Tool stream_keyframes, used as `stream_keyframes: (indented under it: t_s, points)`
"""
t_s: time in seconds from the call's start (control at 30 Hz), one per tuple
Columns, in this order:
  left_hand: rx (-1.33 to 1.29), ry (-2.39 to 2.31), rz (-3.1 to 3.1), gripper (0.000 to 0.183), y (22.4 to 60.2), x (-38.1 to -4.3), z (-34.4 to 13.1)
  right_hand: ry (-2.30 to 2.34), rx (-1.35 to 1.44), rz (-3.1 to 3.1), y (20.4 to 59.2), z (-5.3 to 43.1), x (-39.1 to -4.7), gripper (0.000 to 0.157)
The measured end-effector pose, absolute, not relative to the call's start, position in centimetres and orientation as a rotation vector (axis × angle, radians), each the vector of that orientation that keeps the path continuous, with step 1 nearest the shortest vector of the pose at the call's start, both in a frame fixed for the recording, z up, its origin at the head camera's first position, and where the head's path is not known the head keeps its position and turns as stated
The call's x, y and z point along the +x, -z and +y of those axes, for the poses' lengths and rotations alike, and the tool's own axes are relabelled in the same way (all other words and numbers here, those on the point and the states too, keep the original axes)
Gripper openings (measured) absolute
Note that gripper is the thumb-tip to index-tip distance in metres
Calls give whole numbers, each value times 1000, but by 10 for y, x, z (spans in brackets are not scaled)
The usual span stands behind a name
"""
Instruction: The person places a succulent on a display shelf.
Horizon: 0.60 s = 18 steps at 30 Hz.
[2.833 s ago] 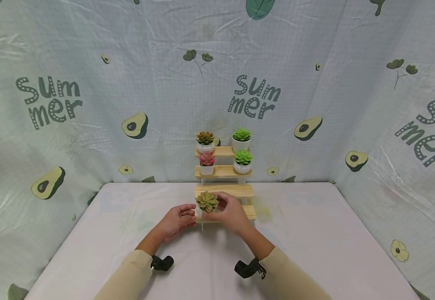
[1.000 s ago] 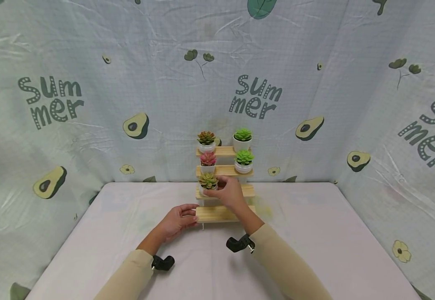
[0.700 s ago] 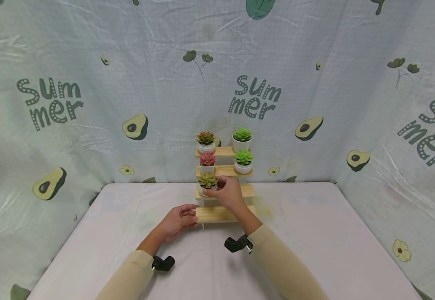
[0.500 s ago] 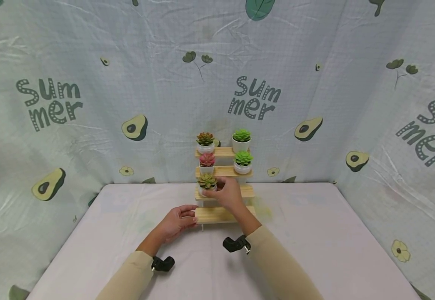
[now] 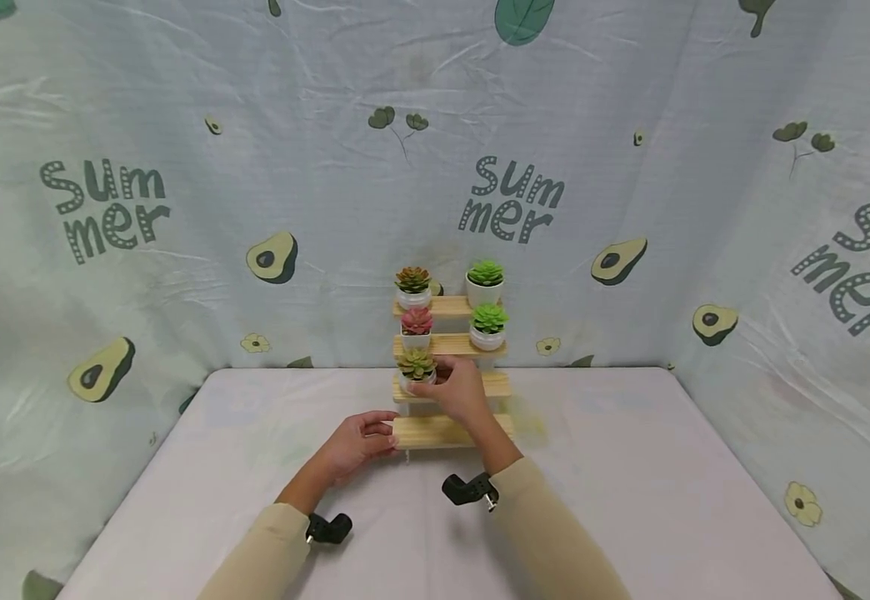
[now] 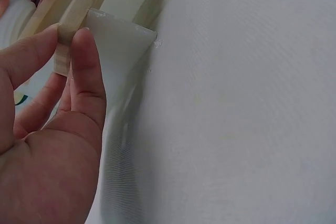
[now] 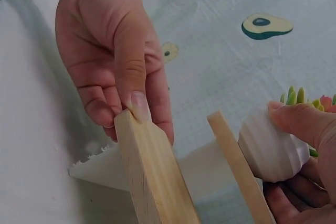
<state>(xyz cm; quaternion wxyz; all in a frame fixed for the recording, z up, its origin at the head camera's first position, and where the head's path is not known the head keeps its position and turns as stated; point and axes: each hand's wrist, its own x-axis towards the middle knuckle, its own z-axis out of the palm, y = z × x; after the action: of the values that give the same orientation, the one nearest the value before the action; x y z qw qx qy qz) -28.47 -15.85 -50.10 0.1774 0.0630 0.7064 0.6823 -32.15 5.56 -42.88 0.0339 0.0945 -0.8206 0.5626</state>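
My right hand point(image 5: 461, 390) grips the white ribbed pot of an olive-green succulent point(image 5: 416, 362) at the left end of the second shelf from the bottom. In the right wrist view, thumb and fingers lie around that pot point(image 7: 273, 150), its base right at the board. With thumb and fingers, my left hand point(image 5: 356, 443) pinches the left end of the lowest wooden shelf point(image 5: 435, 432). The left wrist view shows the shelf end point(image 6: 65, 51) between its fingertips. White side supports carry the tiered stand's boards.
On the top shelf point(image 5: 450, 307) stand a reddish-brown succulent point(image 5: 413, 283) and a green one point(image 5: 485, 279). One tier lower are a pink succulent point(image 5: 416, 323) and a bright green one point(image 5: 489, 323). A printed curtain point(image 5: 345, 208) hangs behind the white-covered table point(image 5: 600, 483).
The right hand has carried the olive-green succulent from the lowest shelf up to the shelf above. During the last second it has held nearly still there. My left hand keeps its place.
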Motion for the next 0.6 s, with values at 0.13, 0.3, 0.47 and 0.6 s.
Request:
stream_keyframes:
  t_s: [0.13, 0.3, 0.47, 0.6]
  points:
    - [171, -1932, 2003, 54, 501, -284, -159, -1750, 284, -2517, 430, 55, -321, 58]
    - [171, -1920, 2014, 54, 498, -282, -158, -1754, 254, -2529, 431, 54, -321, 59]
    - [152, -1918, 2022, 54, 495, -280, -157, -1757, 226, -2532, 431, 53, -320, 60]
    - [146, -1930, 2019, 54, 494, -280, -157, -1756, 248, -2515, 430, 53, -321, 59]
